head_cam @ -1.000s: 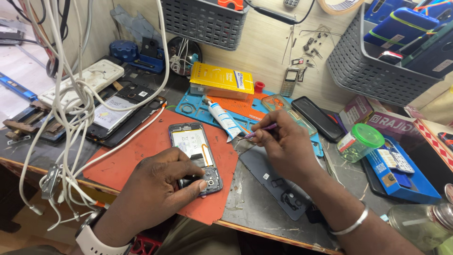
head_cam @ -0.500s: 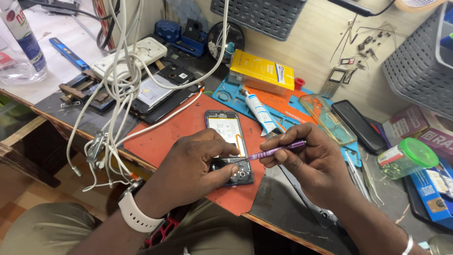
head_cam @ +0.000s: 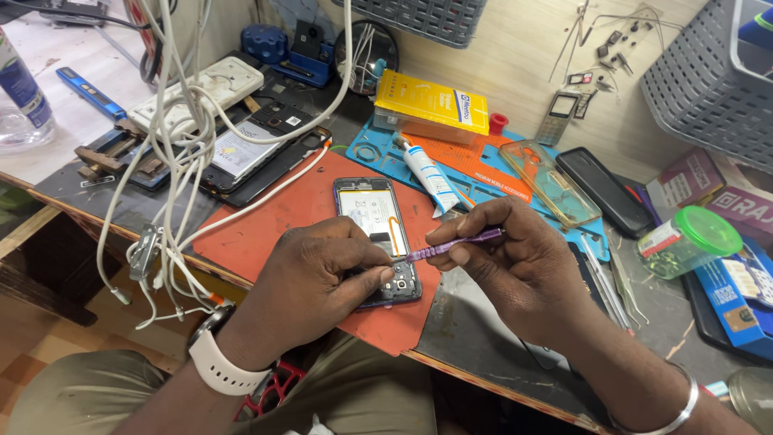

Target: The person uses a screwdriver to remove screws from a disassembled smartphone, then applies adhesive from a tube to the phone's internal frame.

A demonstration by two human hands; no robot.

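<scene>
Opened phone (head_cam: 377, 235), back cover off, flat on the red mat (head_cam: 266, 234) at the near edge of the tabletop (head_cam: 483, 338). Long axis near to far, leaning slightly left at the far end; camera end nearest the body. Pale battery and orange flex exposed along the middle.

Left hand (head_cam: 318, 278) laid over the phone's near end, fingers (head_cam: 378, 262) curled down and pressing on it. White watch on the wrist.

Right hand (head_cam: 515, 258) just right of the phone, fingers pinched shut around a purple tool (head_cam: 455, 243). Tool lying almost level, long axis left to right, tip pointing left and meeting the phone's right edge beside the left thumb. Silver bangle on the wrist.

Farther back: white tube (head_cam: 428, 175) on the blue mat (head_cam: 378, 141), slanting near-right. Yellow box (head_cam: 431, 106) behind it. Second opened phone (head_cam: 258, 153) to the far left, under white cables (head_cam: 173, 137). Green-lidded jar (head_cam: 688, 240) well right.
</scene>
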